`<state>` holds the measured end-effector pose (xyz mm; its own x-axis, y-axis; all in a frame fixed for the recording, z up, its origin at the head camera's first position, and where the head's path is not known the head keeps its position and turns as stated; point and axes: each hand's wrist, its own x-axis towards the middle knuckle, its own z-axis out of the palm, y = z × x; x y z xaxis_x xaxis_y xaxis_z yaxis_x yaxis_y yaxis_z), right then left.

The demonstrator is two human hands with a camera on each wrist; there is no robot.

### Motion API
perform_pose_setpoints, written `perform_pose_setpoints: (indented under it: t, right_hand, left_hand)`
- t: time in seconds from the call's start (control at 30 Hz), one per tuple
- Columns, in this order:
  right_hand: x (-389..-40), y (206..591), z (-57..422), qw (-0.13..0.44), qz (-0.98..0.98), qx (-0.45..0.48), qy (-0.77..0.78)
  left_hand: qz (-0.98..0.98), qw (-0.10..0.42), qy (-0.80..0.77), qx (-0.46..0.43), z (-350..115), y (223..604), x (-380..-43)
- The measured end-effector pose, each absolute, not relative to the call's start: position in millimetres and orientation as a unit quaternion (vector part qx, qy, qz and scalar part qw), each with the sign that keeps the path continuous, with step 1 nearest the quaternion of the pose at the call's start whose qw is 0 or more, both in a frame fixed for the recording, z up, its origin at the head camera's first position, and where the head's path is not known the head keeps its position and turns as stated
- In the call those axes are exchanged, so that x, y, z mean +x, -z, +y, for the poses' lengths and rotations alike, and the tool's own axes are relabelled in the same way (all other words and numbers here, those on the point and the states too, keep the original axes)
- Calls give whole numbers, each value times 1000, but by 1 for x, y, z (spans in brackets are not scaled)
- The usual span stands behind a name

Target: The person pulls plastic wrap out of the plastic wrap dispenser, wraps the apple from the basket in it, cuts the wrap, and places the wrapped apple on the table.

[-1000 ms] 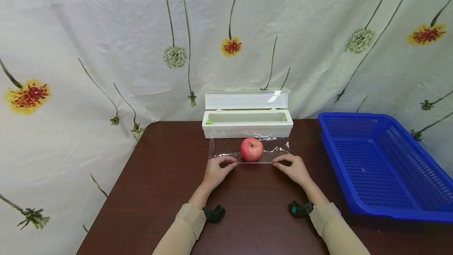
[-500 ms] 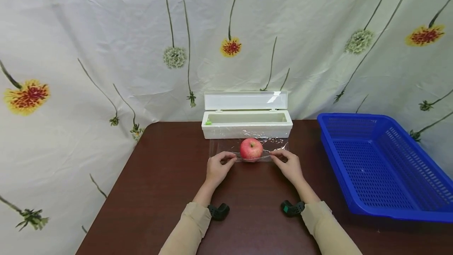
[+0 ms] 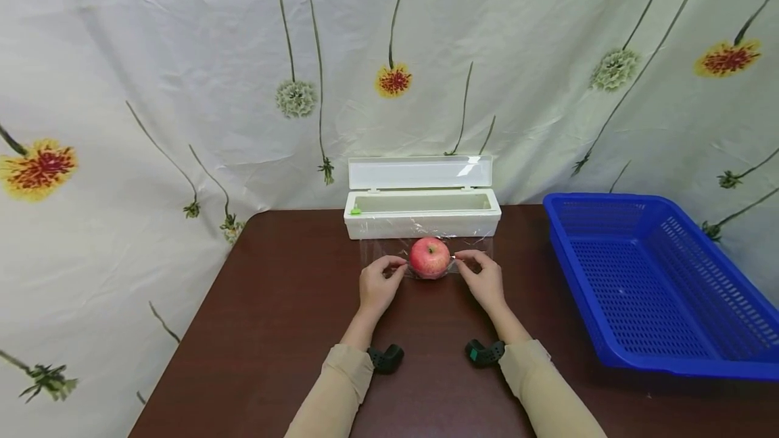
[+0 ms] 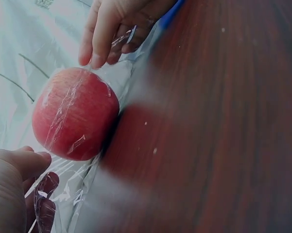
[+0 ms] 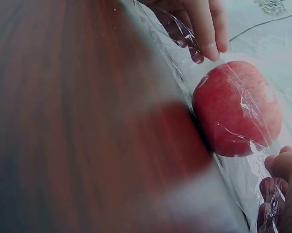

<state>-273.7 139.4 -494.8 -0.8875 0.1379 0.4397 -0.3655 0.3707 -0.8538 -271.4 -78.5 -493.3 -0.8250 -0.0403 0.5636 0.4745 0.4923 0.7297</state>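
A red apple sits on a sheet of clear plastic wrap on the brown table. The wrap runs back to a long white dispenser box with its lid raised. My left hand pinches the front edge of the wrap just left of the apple; my right hand pinches it just right. Between them the film edge crosses the apple's near side, and both wrist views show its creases against the red skin. Crumpled film also lies over the curled lower fingers of the right hand.
A blue plastic basket stands on the table at the right. Behind the dispenser hangs a white curtain with printed flowers. A small green slider is at the box's left end.
Both hands have lifted the wrap's front edge and brought it back against the apple. The right hand has moved left and away from me; the hands are now closer together.
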Motion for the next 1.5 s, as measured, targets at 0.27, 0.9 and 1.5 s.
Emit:
perform_pose_setpoints:
  t: [0.27, 0.9, 1.5]
  right_hand:
    - [-277, 495, 132, 226, -791, 59, -566]
    - [-282, 499, 128, 216, -781, 62, -582]
    - [-265, 466, 124, 187, -757, 101, -617]
  left_hand:
    - [-827, 275, 477, -114, -71, 495, -275]
    - [-810, 243, 516, -137, -63, 497, -279]
    - [-793, 197, 565, -116, -64, 496, -281]
